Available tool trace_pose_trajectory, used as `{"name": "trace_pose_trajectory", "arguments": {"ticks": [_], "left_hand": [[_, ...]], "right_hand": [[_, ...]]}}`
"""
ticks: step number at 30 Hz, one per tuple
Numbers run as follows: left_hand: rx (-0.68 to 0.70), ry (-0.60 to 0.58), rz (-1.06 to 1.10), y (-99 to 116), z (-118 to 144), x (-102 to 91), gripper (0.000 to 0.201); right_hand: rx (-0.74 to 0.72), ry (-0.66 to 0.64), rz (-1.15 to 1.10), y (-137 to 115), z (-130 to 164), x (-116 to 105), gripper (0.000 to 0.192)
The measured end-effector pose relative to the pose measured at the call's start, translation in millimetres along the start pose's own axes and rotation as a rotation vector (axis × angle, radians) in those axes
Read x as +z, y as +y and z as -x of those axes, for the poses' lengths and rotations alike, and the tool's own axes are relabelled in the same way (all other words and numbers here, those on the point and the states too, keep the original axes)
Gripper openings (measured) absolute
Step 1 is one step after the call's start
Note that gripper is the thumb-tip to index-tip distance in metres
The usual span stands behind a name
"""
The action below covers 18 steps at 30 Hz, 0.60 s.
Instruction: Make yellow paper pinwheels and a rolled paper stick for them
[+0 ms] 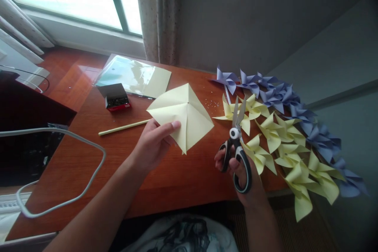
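My left hand point(153, 143) holds a creased pale yellow paper square point(184, 114) by its lower left side, lifted a little above the wooden table point(118, 157). My right hand point(239, 171) grips black-handled scissors point(238, 141) with fingers through the loops. The blades point up and away, slightly apart, to the right of the paper and not touching it.
Yellow paper pinwheels point(280, 145) and purple ones point(283, 96) lie along the table's right edge. A pale stick point(124, 127), an open box of pins point(115, 97) and a plastic sleeve of paper point(132, 75) lie at the back left. A white cable point(73, 165) loops over the left.
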State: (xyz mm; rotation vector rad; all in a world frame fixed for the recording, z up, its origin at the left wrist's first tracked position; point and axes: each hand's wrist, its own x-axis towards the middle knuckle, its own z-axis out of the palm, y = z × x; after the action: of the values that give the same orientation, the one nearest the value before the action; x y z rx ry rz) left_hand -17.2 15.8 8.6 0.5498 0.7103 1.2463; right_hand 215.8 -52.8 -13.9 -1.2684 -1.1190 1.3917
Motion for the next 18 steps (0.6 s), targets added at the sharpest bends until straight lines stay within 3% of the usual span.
{"name": "trace_pose_trajectory", "arguments": {"ticks": [5, 10, 15, 18], "left_hand": [[-0.196, -0.210, -0.087, 0, 5, -5.2, 0.032], [-0.300, -0.356, -0.114, 3, 7, -7.2, 0.032], [-0.358, -0.346, -0.108, 5, 9, -9.0, 0.034], [-0.354, -0.257, -0.090, 5, 9, -5.9, 0.039]], "right_hand": [[-0.090, 0.094, -0.051, -6, -22, -13, 0.032], [-0.072, 0.114, -0.037, -12, -32, -11, 0.025], [-0.069, 0.170, -0.001, -14, -29, -4, 0.021], [-0.091, 0.165, 0.060, -14, -26, 1, 0.018]]}}
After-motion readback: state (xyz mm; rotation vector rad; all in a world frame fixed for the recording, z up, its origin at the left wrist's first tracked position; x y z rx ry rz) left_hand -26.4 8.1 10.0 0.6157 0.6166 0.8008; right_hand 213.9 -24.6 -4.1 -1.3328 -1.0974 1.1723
